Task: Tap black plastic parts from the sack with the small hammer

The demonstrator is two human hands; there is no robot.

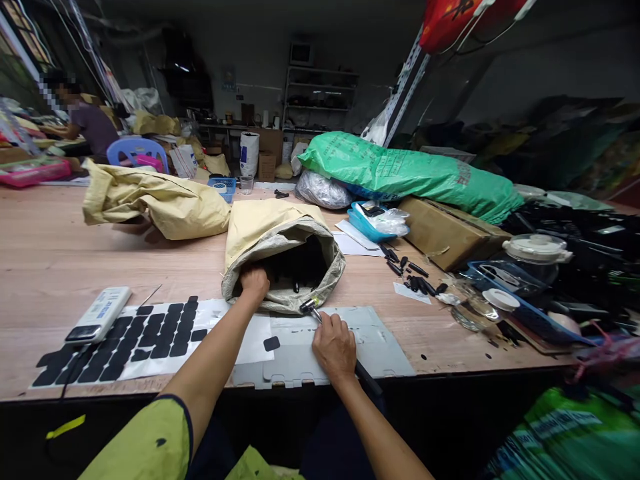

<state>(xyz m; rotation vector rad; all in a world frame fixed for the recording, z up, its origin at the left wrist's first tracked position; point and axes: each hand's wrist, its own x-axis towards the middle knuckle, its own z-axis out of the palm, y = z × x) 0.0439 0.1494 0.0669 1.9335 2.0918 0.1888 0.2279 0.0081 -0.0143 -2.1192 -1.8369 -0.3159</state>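
My left hand (255, 283) reaches into the mouth of a yellow woven sack (273, 217), its fingers hidden in the shadow. Dark pieces (300, 267) lie inside the sack; their kind is hard to make out. Just in front of the opening, my right hand (336, 347) is closed around a hammer-like tool (309, 306) with a shiny metal head and shaft. Its black handle sticks out below the hand, and its head is close to the sack's rim. Under my right hand lies a flat grey sheet (380, 340).
Black rounded pads on white sheets (165, 330) and a white device (100, 315) lie left. A second yellow sack (165, 200) stands behind. Right are black parts (419, 285), a cardboard box (450, 233), a green sack (410, 170) and a jar (535, 260). A person (95, 127) sits far left.
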